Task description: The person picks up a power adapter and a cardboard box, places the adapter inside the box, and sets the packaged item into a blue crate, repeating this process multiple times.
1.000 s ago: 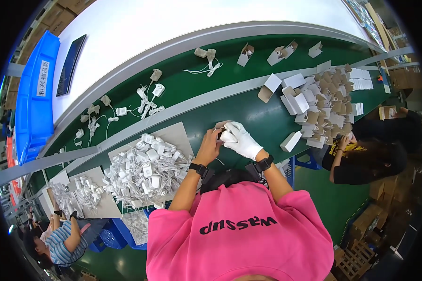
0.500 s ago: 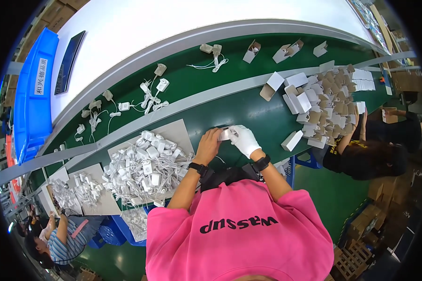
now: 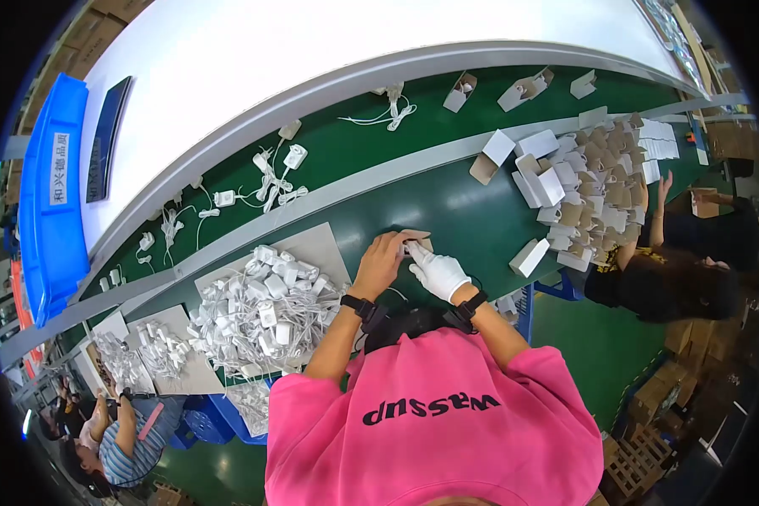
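In front of my chest, just above the green bench, both hands meet at a small white carton with a brown inner flap raised. My bare left hand is wrapped round its left side. My right hand, in a white glove, has its fingers bunched at the carton's opening; whatever they pinch is hidden. A thin white cable curves out below my hands. Left of them lies a heap of white power adapters with bundled cables, on a cardboard sheet.
Several open white cartons are massed at the right, with a person beside them. A grey rail crosses the bench; loose adapters lie beyond. A blue bin and another person are at left.
The carton's brown flap now stands out above my fingers. My left hand has closed farther over the carton, and my gloved fingers have drawn in to its opening.
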`<move>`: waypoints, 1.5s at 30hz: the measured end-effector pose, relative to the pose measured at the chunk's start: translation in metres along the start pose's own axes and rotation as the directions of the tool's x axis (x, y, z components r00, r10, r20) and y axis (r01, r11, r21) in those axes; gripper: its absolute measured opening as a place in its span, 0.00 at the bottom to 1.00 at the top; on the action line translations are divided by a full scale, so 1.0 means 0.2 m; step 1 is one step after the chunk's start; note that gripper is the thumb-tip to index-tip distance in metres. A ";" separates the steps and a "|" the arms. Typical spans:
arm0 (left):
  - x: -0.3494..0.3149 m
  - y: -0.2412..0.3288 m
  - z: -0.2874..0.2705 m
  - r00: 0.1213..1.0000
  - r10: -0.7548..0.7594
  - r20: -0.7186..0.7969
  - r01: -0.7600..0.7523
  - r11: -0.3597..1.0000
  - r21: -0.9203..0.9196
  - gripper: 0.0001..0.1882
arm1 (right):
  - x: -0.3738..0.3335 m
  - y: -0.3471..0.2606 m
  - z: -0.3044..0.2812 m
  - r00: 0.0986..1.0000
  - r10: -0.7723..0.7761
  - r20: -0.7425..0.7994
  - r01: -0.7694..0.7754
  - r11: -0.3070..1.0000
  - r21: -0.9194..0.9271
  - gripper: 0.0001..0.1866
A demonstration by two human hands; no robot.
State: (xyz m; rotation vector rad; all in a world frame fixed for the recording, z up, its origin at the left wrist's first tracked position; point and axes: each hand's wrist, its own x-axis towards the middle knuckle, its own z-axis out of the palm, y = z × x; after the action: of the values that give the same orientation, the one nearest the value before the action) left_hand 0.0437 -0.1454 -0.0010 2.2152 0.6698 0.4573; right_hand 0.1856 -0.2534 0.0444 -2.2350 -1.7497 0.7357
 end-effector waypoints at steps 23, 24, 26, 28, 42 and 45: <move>0.28 -1.37 -0.26 0.743 -0.559 -0.369 0.551 0.823 -0.138 0.28 | 1.27 0.70 -0.22 0.991 0.136 -0.006 -0.102 0.770 0.629 0.14; 0.30 -1.37 -0.31 0.749 -0.554 -0.364 0.577 0.815 -0.054 0.28 | 1.32 0.69 -0.20 0.986 0.164 0.010 -0.127 0.725 0.677 0.14; 0.27 -1.32 -0.34 0.753 -0.553 -0.358 0.622 0.775 0.111 0.28 | 1.14 0.80 -0.16 0.976 0.210 0.051 -0.175 0.627 0.759 0.14; 0.45 -1.23 -0.32 0.779 -0.526 -0.341 0.617 0.739 0.270 0.29 | 1.07 0.82 -0.15 0.959 0.276 0.065 -0.206 0.523 0.827 0.14; 0.28 -0.71 -0.93 0.809 -0.573 -0.130 0.447 0.744 -0.496 0.17 | -0.07 -0.11 -0.19 0.942 -0.295 0.162 0.045 0.588 0.807 0.13; 0.09 -0.40 -1.20 0.826 -0.554 -0.105 0.400 0.706 -0.584 0.18 | -0.01 -0.36 -0.12 0.870 -0.216 0.444 -0.291 0.502 0.814 0.11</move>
State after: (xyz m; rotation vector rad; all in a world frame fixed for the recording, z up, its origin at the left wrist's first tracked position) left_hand -0.0906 0.0466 0.0941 1.3727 1.0856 0.5953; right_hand 0.1362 -0.2317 0.0971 -1.3909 -0.9959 1.8449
